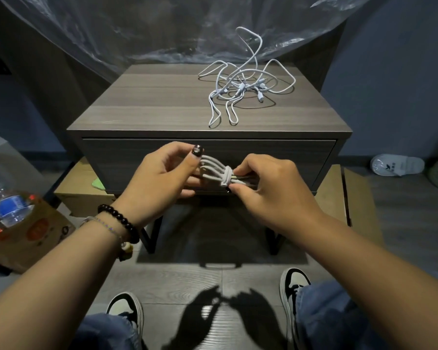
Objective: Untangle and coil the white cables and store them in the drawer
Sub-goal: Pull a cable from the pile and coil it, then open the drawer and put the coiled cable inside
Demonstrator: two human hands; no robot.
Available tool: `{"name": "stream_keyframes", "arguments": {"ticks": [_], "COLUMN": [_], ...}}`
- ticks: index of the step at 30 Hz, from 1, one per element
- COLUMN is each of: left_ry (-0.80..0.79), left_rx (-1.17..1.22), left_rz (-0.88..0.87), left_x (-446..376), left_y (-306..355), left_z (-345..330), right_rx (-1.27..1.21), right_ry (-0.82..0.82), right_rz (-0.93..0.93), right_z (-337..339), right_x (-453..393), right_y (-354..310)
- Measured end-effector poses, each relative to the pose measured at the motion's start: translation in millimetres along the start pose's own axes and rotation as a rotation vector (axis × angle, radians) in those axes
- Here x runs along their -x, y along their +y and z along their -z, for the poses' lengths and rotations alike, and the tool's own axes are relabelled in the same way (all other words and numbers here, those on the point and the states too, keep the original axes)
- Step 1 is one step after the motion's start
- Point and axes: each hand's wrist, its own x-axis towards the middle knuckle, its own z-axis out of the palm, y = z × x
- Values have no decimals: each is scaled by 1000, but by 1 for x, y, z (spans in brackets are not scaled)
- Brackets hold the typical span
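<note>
One coiled cable was pinched between my left hand and right hand; beyond my fingers the tangled cables and shut drawer remained.

Both forearms extend forward, with the hands close together at mid-frame. Left hand: palm turned inward, fingers curled, thumb raised, gripping the coiled cable bundle. Right hand: back facing up, fingertips pinching the bundle's wrapped middle.
</note>
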Motion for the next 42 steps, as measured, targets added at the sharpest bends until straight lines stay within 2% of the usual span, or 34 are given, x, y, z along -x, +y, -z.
{"name": "stream_keyframes", "arguments": {"ticks": [3,4,6,9,12,15,21,25,30,32,35,38,42], "left_ry": [62,53,14,-69,-118,-92,-1,39,45,54,160,254,191], "left_rx": [-624,-752,-912,-1136,-1287,-1299,-1027,-991,-1087,-1112,-1219,-1243,-1213], "left_rz": [-324,-394,-405,-332,-314,-342,-354,-397,-205,-178,-266,-458,-500], "left_x": [-12,-17,-25,-32,-38,-38,-29,-16,0,9,21,26,30], "left_y": [-22,-30,-44,-59,-67,-68,-58,-49,-35,-27,-14,-12,-13], "left_z": [6,4,-5,-20,-25,-30,-31,-29,-24,-20,-12,-2,10], "right_rx": [-13,-16,-7,8,24,48,20,-15,-62,-72,-118,-171,-272], "right_ry": [39,48,61,51,17,-1,44,83,93,91,106,94,67], "right_rz": [-134,-178,-241,-278,-298,-302,-323,-300,-260,-237,-232,-258,-314], "right_z": [9,12,17,20,18,18,26,27,29,30,30,31,35], "right_x": [-3,-5,-6,-4,-1,-1,-4,-6,-7,-6,-4,-2,1], "right_y": [5,6,7,8,9,13,15,11,1,-4,-10,-17,-27]}}
